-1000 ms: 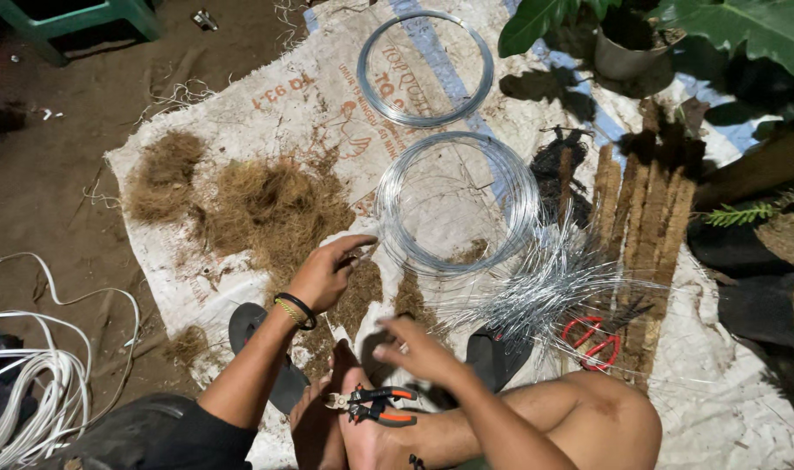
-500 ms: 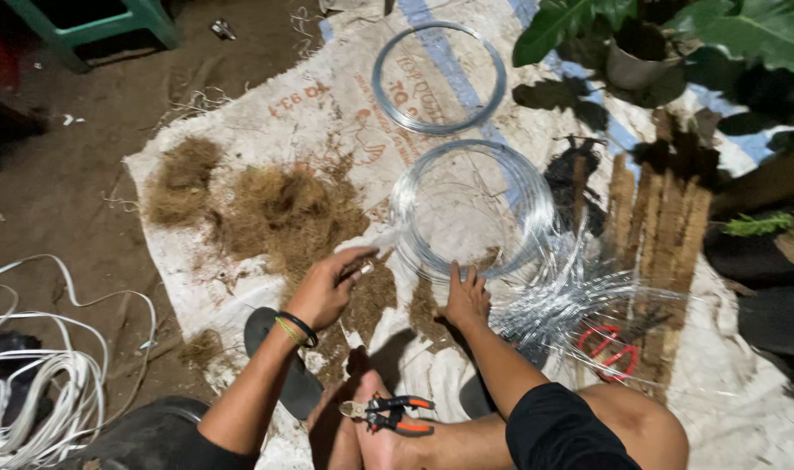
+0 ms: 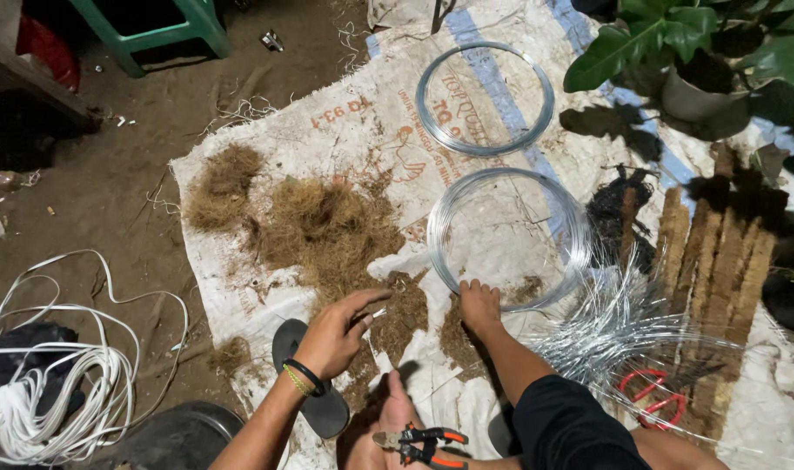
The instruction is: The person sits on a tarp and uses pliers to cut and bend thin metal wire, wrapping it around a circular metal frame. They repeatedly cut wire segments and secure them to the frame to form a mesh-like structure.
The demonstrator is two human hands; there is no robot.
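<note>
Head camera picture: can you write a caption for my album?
Two hands, left and right, reach into brown fibre on a sack beside wire coils.

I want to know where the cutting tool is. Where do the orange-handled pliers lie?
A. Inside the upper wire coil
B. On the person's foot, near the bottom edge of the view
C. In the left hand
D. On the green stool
B: the orange-handled pliers rest on the person's foot at the bottom edge of the view, below the left hand, which holds no pliers.

Dirt floor (image 3: 110, 200), green stool (image 3: 157, 30), perhaps evening shade
</note>
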